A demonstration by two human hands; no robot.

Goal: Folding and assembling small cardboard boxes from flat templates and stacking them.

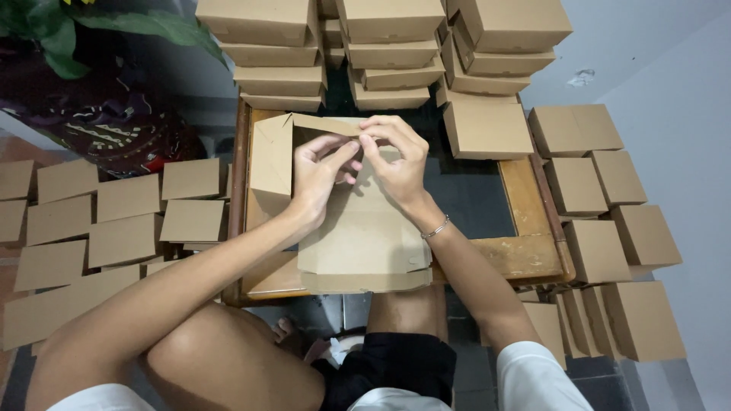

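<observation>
A half-folded brown cardboard box (362, 236) lies on a low wooden table (525, 255) in front of me. Its left wall stands upright and its lid flap hangs toward me over the table's front edge. My left hand (316, 176) and my right hand (396, 156) meet at the box's far wall, and both pinch the top edge of that cardboard flap between thumb and fingers. A thin bracelet sits on my right wrist.
Stacks of finished brown boxes (388, 49) rise at the table's far side, with one more (487, 129) on the table. More closed boxes (617, 228) line the floor at right and others (114, 221) at left. A leafy plant (53, 30) stands far left.
</observation>
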